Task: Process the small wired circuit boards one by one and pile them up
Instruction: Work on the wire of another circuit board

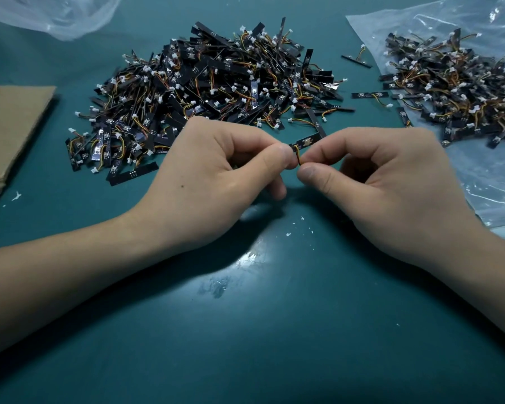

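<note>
A dark teal surface (274,330) carries the work. A large central pile of boards (210,91) lies at mid-surface. A second pile (455,86) rests on a clear plastic bag (484,182) at the right edge. Stray boards (369,95) lie between the two piles. A cardboard sheet (12,126) sits at the left, another plastic bag (64,16) at the top left, and white scraps (288,234) dot the near area.

The left grip (216,170) pinches the left end of one circuit board (306,140) between thumb and forefinger. The right grip (385,182), fingers curled, pinches its wire lead (297,154). The board is held between both hands, just in front of the central pile.
</note>
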The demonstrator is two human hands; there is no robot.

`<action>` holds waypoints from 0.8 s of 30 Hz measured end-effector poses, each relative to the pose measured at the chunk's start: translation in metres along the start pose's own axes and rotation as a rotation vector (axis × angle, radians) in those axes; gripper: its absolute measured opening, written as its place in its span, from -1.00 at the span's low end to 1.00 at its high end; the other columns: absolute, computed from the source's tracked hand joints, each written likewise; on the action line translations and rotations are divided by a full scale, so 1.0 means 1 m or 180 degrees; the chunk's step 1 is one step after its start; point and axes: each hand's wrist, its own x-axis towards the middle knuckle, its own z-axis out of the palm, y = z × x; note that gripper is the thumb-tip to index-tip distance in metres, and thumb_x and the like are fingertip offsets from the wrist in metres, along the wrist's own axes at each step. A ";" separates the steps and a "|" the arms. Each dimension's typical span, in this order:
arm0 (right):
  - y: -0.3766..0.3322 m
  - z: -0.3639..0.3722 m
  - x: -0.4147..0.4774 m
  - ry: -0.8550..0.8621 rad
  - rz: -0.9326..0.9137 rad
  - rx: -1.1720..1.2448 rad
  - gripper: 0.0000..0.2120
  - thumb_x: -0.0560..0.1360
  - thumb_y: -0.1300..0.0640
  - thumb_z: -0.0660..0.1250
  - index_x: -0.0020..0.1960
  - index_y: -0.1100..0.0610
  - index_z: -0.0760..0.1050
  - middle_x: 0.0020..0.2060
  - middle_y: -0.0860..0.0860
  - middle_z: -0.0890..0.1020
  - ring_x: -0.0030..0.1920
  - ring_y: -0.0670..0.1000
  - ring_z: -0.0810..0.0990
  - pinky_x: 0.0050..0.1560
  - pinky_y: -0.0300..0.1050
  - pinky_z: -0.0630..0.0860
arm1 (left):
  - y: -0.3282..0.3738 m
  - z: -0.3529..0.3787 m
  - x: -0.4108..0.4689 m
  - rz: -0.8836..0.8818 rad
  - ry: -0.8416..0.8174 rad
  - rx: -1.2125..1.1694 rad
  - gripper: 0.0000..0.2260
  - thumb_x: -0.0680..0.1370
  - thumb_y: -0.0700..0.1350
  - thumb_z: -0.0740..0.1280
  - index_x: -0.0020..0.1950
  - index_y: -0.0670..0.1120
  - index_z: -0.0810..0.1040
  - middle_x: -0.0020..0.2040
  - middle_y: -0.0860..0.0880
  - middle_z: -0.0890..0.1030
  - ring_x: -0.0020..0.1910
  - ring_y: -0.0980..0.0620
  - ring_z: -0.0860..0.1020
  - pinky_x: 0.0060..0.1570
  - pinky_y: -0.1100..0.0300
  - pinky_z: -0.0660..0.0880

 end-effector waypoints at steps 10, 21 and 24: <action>-0.004 -0.003 0.004 -0.0180 0.0055 0.0438 -0.77 0.60 0.00 0.34 -0.19 0.07 0.59 -0.45 -0.07 0.55 -0.46 0.00 0.48 -0.41 -0.18 0.38 | 0.000 -0.001 0.001 0.0073 -0.0313 -0.0088 -0.82 0.59 -0.08 0.34 -0.17 0.01 0.68 -0.39 0.04 0.64 -0.39 -0.11 0.54 -0.39 0.11 0.45; -0.003 -0.006 0.003 -0.0394 0.0032 0.0711 -0.76 0.58 0.08 0.32 -0.26 0.09 0.55 -0.47 0.09 0.49 -0.46 -0.06 0.38 -0.41 -0.22 0.32 | 0.000 0.000 0.001 0.0147 -0.0368 -0.0096 -0.84 0.59 -0.11 0.32 -0.13 0.01 0.67 -0.34 0.04 0.64 -0.36 -0.04 0.53 -0.35 0.21 0.44; -0.004 -0.005 0.000 -0.0361 -0.0102 0.0562 -0.77 0.59 0.11 0.32 -0.25 0.09 0.52 -0.47 0.06 0.47 -0.46 -0.07 0.39 -0.41 -0.24 0.31 | 0.000 -0.001 0.000 0.0240 -0.0374 -0.0028 -0.84 0.58 -0.14 0.33 -0.15 -0.02 0.67 -0.35 0.01 0.63 -0.36 -0.04 0.53 -0.35 0.19 0.44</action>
